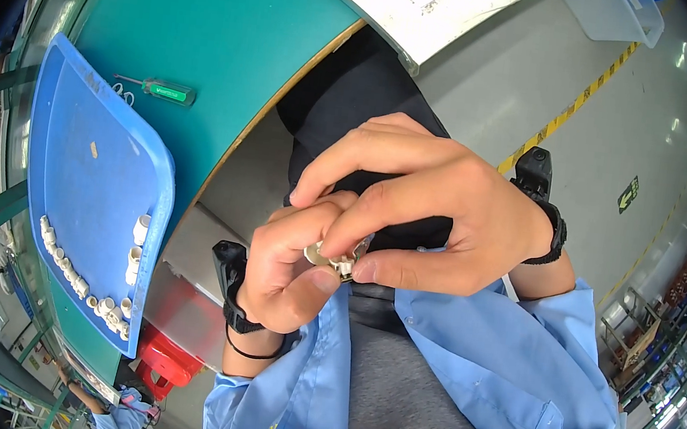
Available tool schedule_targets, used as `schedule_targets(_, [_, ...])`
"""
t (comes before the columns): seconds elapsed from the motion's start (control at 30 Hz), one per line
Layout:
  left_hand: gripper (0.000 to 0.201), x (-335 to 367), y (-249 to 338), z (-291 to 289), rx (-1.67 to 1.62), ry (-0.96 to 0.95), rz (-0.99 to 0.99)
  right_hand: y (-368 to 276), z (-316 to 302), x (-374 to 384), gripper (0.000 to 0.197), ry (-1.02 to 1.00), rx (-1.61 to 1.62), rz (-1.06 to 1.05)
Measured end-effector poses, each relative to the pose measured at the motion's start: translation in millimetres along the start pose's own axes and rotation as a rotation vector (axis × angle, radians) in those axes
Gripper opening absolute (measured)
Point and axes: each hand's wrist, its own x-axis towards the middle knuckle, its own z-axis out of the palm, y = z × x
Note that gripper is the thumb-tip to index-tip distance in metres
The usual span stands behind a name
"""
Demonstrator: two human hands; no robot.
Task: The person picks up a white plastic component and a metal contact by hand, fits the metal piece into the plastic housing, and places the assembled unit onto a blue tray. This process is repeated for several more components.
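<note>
Smooth plastic tray [97,186], matt tabletop [230,24], matt cloth jacket [479,365]

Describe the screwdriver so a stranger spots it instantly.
On the green tabletop, find the large blue tray. The screwdriver lies just beyond its upper right edge. Unlike the pale loops beside it, it has a green handle and a thin shaft pointing left.

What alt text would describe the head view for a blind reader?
A person's left hand and right hand hold a small whitish part. At left, a blue tray of white pieces and a green-handled screwdriver rest on a green table.
</note>
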Motion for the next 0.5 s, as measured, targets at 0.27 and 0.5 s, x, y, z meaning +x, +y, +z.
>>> schedule_targets(0.27, [0.031, -9.6, -0.6, -2.9, -0.273, 0.072, -0.164, -1.0, -6.0, -1.5, 0.017, -0.051, -0.066, -0.005])
schedule_targets(0.5, [0.043, -8.0, 3.9, 10.1, -0.237, 0.224, -0.279, 2.1, -11.3, -6.7, 0.017, 0.056, -0.051, 0.052])
